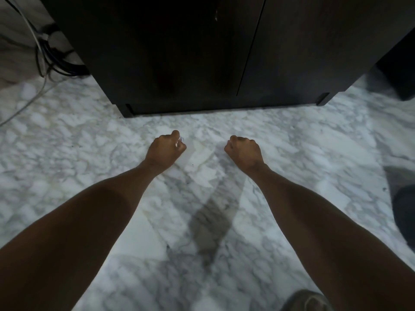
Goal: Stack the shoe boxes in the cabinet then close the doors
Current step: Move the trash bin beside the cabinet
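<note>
both fists curled, left hand (165, 149) and right hand (243, 151) over marble floor (67, 153), dark cabinet (202, 52) doors closed

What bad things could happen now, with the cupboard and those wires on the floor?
1. The cables lie loose on the floor left of the cabinet; a foot could catch them.
2. No shoe boxes are in view and both doors look closed, so they may need opening first.
3. The left hand and right hand are curled; fingers could get pinched at the door gap.

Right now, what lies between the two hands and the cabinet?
Only bare marble floor separates the left hand and right hand from the cabinet, per the head view.
</note>
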